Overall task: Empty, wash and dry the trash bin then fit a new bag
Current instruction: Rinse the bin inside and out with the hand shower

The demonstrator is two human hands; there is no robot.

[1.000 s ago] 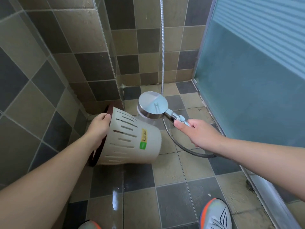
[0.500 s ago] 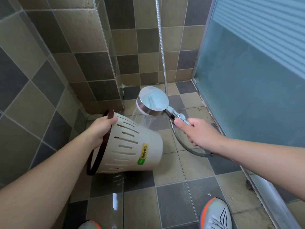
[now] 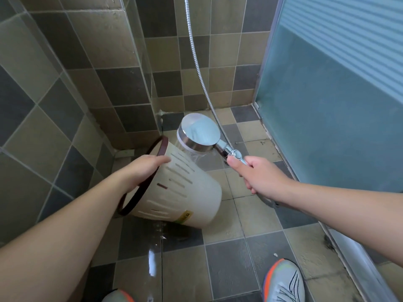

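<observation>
Head view: left hand (image 3: 145, 168) is gripping the tilted bin (image 3: 185, 192) by its rim; right hand (image 3: 259, 177) is clutching the shower head (image 3: 199, 132), spraying the bin's side

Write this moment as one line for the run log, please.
stage: washing | left hand: grips tilted trash bin at rim | right hand: holds shower head, spraying bin's outside | floor: wet

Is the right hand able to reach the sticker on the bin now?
Probably not at once: the right hand grips the shower handle, and the sticker sits low on the bin.
</observation>
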